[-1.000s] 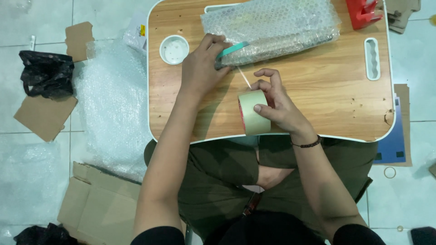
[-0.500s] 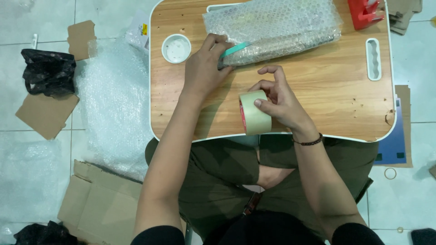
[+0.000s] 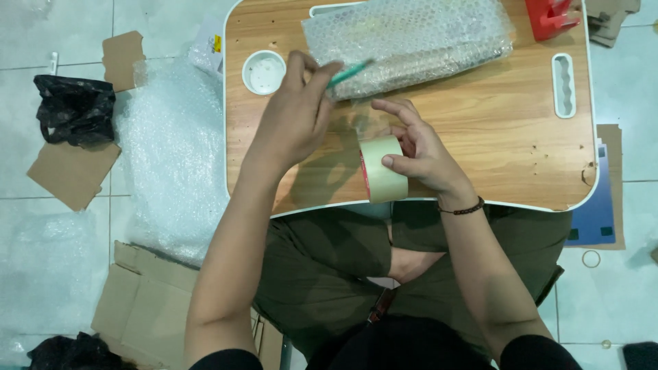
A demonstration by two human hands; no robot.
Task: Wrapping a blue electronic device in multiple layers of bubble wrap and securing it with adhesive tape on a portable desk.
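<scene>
My right hand (image 3: 418, 152) grips a roll of clear packing tape (image 3: 381, 168) upright at the near edge of the wooden lap table (image 3: 480, 137). A strip of tape runs from the roll up toward a package wrapped in bubble wrap (image 3: 411, 41) at the back of the table. My left hand (image 3: 295, 116) hovers over the table beside the package and holds a thin green-handled tool (image 3: 349, 72), whose tip points at the package's near edge.
A small white round lid (image 3: 264, 72) lies left of the package. A red object (image 3: 550, 17) and a white slotted insert (image 3: 564, 85) sit at the table's right. On the tiled floor to the left lie bubble wrap (image 3: 171, 151), cardboard pieces (image 3: 68, 171) and a black bag (image 3: 74, 109).
My left hand has lifted off the package edge with the green tool. My right hand has turned the tape roll upright and kept it near the table's front edge.
</scene>
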